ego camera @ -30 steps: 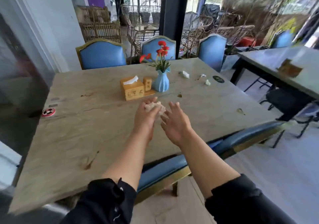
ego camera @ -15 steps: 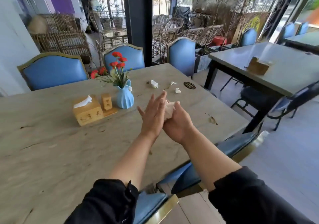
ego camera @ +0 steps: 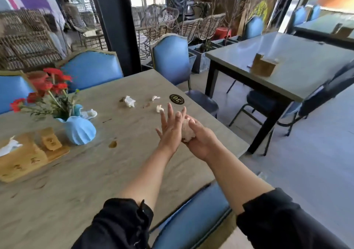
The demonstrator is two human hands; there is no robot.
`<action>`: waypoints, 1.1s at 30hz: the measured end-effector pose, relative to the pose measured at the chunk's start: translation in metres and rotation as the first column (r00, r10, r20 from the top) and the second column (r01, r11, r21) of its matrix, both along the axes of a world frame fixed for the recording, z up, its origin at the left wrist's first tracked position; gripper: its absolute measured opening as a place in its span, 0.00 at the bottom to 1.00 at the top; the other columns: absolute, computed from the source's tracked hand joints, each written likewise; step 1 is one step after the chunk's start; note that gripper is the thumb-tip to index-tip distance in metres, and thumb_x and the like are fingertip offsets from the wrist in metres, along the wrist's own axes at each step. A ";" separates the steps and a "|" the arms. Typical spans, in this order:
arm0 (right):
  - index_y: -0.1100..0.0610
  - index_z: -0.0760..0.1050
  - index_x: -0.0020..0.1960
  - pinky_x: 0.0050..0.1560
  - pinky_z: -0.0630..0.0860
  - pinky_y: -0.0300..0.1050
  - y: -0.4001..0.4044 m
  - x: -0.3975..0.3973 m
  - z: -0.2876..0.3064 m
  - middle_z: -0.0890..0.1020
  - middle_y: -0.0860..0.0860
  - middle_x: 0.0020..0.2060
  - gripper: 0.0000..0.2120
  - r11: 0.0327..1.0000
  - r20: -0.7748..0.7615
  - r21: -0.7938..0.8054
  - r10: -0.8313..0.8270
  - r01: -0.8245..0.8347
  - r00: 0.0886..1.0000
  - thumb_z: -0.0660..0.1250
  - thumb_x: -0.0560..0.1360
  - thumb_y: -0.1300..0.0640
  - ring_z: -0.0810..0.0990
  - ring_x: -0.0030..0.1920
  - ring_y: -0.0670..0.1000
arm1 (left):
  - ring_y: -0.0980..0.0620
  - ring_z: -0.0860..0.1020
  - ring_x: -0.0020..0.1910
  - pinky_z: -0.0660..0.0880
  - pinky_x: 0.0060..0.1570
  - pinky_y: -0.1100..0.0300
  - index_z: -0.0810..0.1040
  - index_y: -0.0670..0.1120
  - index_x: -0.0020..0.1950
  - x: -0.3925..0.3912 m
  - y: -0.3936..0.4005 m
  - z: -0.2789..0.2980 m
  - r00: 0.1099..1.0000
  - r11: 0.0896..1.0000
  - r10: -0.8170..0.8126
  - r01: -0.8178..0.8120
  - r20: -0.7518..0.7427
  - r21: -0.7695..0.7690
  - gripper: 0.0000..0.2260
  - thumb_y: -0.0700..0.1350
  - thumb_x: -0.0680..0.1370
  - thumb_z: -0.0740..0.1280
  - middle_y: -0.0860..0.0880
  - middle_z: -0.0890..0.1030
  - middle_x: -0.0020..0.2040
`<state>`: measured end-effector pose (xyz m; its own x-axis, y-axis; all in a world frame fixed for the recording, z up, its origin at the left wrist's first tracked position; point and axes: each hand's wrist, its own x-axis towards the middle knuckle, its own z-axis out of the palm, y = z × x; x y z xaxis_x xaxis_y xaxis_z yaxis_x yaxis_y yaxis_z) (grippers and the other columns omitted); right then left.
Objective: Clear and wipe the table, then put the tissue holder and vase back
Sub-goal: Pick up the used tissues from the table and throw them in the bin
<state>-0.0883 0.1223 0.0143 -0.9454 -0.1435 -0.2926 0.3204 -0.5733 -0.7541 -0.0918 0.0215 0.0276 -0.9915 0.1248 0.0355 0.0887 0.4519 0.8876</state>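
The worktop (ego camera: pixel 107 172) is a pale grey-beige with a faint wood grain and a few brown stains, and on it stand a light blue ribbed vase (ego camera: pixel 79 131) of red flowers (ego camera: pixel 47 83) on green stems and a yellow-tan wooden tissue holder (ego camera: pixel 24 156) with a white tissue showing. White crumpled tissue scraps (ego camera: pixel 130 101) lie by a round black badge (ego camera: pixel 176 99) with pale lettering. The chairs (ego camera: pixel 170 58) are blue with dull gold frames, and the person's sleeves (ego camera: pixel 122 223) are black.
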 end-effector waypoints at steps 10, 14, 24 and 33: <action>0.55 0.71 0.62 0.49 0.75 0.50 0.186 -0.078 0.000 0.79 0.55 0.49 0.11 0.997 0.074 0.051 0.052 -0.056 0.996 0.55 0.83 0.57 0.78 0.47 0.54 | 0.53 0.77 0.47 0.72 0.51 0.53 0.81 0.50 0.48 -0.069 0.151 -0.025 0.921 0.832 0.328 -0.388 0.212 0.396 0.12 0.55 0.74 0.62 0.52 0.79 0.45; 0.54 0.73 0.58 0.52 0.74 0.56 0.238 -0.114 -0.022 0.77 0.58 0.47 0.08 0.998 0.119 0.040 0.048 -0.053 0.992 0.58 0.81 0.56 0.76 0.46 0.57 | 0.55 0.77 0.44 0.71 0.42 0.59 0.79 0.51 0.44 -0.094 0.194 -0.041 0.867 0.730 0.388 -0.497 0.314 0.470 0.09 0.45 0.80 0.60 0.53 0.79 0.44; 0.70 0.68 0.46 0.36 0.69 0.45 0.309 -0.248 -0.091 0.70 0.59 0.36 0.11 0.977 0.097 0.128 0.156 -0.168 0.983 0.58 0.80 0.60 0.70 0.34 0.55 | 0.55 0.79 0.41 0.74 0.49 0.58 0.78 0.50 0.44 -0.208 0.275 -0.099 0.726 0.544 0.500 -0.688 0.472 0.481 0.07 0.42 0.78 0.62 0.52 0.81 0.42; 0.61 0.68 0.65 0.38 0.70 0.44 0.340 -0.346 -0.164 0.73 0.55 0.38 0.12 0.897 0.302 0.240 0.294 -0.371 0.907 0.55 0.83 0.58 0.72 0.36 0.52 | 0.55 0.79 0.44 0.74 0.53 0.57 0.78 0.50 0.45 -0.287 0.324 -0.161 0.578 0.450 0.571 -0.814 0.583 0.367 0.10 0.40 0.79 0.59 0.52 0.81 0.44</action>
